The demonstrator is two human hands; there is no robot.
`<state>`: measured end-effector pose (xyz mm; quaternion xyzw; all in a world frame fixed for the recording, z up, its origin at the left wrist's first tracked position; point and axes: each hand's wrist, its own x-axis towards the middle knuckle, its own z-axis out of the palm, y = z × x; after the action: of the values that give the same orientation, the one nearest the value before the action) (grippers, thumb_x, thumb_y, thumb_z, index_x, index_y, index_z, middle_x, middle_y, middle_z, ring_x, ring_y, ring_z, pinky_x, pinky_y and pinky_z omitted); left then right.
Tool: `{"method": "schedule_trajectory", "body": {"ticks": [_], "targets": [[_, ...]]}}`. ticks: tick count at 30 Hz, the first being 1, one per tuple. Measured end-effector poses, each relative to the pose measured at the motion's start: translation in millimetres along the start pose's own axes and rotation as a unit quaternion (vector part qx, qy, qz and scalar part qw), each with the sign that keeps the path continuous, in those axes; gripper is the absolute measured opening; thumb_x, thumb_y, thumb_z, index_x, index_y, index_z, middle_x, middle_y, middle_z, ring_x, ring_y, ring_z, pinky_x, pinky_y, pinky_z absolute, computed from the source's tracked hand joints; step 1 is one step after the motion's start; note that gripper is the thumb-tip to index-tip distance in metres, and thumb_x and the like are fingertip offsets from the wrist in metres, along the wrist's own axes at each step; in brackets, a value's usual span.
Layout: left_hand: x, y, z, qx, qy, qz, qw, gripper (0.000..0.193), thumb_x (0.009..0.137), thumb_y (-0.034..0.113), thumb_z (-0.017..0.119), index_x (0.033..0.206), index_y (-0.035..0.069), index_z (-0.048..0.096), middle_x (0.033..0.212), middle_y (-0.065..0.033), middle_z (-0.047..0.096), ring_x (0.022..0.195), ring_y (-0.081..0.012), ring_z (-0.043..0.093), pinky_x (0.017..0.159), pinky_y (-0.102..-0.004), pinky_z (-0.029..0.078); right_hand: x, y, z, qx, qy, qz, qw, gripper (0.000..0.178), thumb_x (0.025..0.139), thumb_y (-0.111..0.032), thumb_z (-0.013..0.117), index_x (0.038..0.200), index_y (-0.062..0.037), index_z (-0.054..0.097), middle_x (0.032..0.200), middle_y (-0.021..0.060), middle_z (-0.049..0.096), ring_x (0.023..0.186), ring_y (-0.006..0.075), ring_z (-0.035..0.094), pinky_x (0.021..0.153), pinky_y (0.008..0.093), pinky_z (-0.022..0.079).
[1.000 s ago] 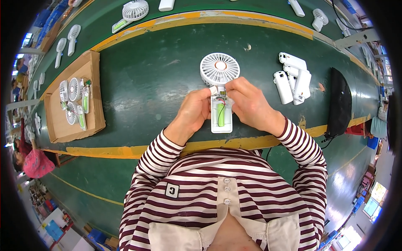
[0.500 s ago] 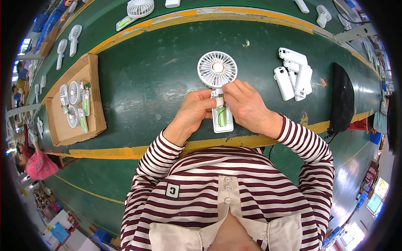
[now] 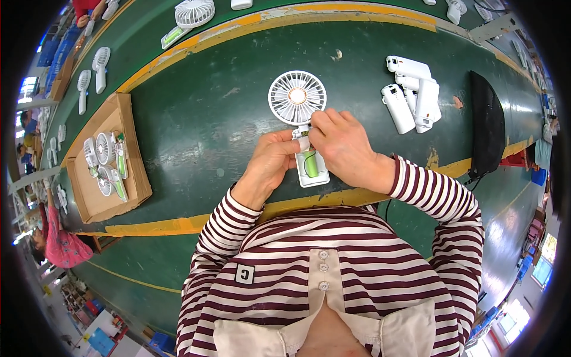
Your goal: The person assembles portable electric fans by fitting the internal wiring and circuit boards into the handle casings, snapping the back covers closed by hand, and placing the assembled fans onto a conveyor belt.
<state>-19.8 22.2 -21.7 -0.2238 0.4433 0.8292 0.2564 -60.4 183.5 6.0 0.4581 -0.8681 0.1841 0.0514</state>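
A white handheld fan [image 3: 297, 98] lies on the green table with its round grille pointing away from me. Its handle is uncovered, showing a green battery [image 3: 311, 163], a thin dark wire and a small circuit board near the neck. My left hand [image 3: 272, 157] grips the left side of the handle, thumb across its upper part. From the right, my right hand [image 3: 342, 143] is closed at the neck, its fingertips bunched by the circuit board. Whether a small part sits in those fingertips is hidden.
Several white handle covers [image 3: 410, 92] are piled at the right. A black curved object [image 3: 486, 131] lies beyond them. On the left, a cardboard tray [image 3: 141, 172] holds several opened fans. Across a yellow-edged strip, more fans [image 3: 194, 13] lie on another green surface.
The view has shifted slightly, so the fan appears a little further left, its handle tilted a bit more. Both hands keep nearly the same hold on it.
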Motion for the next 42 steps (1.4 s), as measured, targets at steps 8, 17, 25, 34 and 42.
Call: {"method": "schedule_trajectory", "body": {"ticks": [8, 17, 25, 34, 42], "targets": [[4, 2, -2, -0.029, -0.021, -0.007, 0.999, 0.02, 0.084, 0.006, 0.052, 0.101, -0.005, 0.056, 0.09, -0.0083, 0.061, 0.078, -0.016, 0.062, 0.07, -0.0291, 0.053, 0, 5, 0, 0.013, 0.029, -0.026, 0.999, 0.011, 0.06, -0.006, 0.059, 0.068, -0.0056, 0.051, 0.082, 0.0069, 0.047, 0.072, 0.0211, 0.048, 0.062, 0.0324, 0.035], [9, -6, -7, 0.023, 0.006, 0.225, 0.974, 0.027, 0.083, 0.004, 0.056, 0.109, -0.004, 0.053, 0.101, -0.0155, 0.062, 0.086, -0.0197, 0.062, 0.075, -0.0295, 0.051, -10, -9, 21, 0.398, 0.083, 0.31, 0.859, 0.046, 0.072, -0.01, 0.066, 0.112, 0.0047, 0.047, 0.088, 0.01, 0.051, 0.067, 0.0174, 0.054, 0.06, 0.0296, 0.046], [2, 0, -3, 0.055, 0.021, 0.283, 0.957, 0.031, 0.078, 0.001, 0.061, 0.108, -0.004, 0.054, 0.101, -0.013, 0.062, 0.09, -0.0184, 0.061, 0.079, -0.0298, 0.049, -1, -14, 27, 0.53, 0.062, 0.366, 0.762, 0.036, 0.078, -0.003, 0.06, 0.111, 0.004, 0.05, 0.085, 0.0045, 0.06, 0.069, 0.0081, 0.053, 0.064, 0.0213, 0.046], [0, -13, 5, 0.034, 0.004, 0.305, 0.952, 0.026, 0.077, -0.006, 0.06, 0.103, -0.006, 0.057, 0.096, -0.0076, 0.062, 0.084, -0.013, 0.058, 0.075, -0.0257, 0.048, -7, -7, 35, 0.535, 0.039, 0.388, 0.749, 0.042, 0.072, -0.008, 0.058, 0.11, 0.0074, 0.048, 0.082, 0.0105, 0.061, 0.069, 0.0148, 0.057, 0.063, 0.0271, 0.045], [1, -2, -1, -0.023, 0.047, 0.143, 0.988, 0.024, 0.081, 0.003, 0.052, 0.101, -0.009, 0.056, 0.09, -0.0179, 0.063, 0.078, -0.0239, 0.064, 0.07, -0.0332, 0.053, -34, -4, -7, 0.177, 0.139, 0.311, 0.923, 0.045, 0.072, -0.023, 0.062, 0.109, 0.0003, 0.05, 0.084, 0.0144, 0.057, 0.07, 0.0299, 0.058, 0.059, 0.0385, 0.045]]}}
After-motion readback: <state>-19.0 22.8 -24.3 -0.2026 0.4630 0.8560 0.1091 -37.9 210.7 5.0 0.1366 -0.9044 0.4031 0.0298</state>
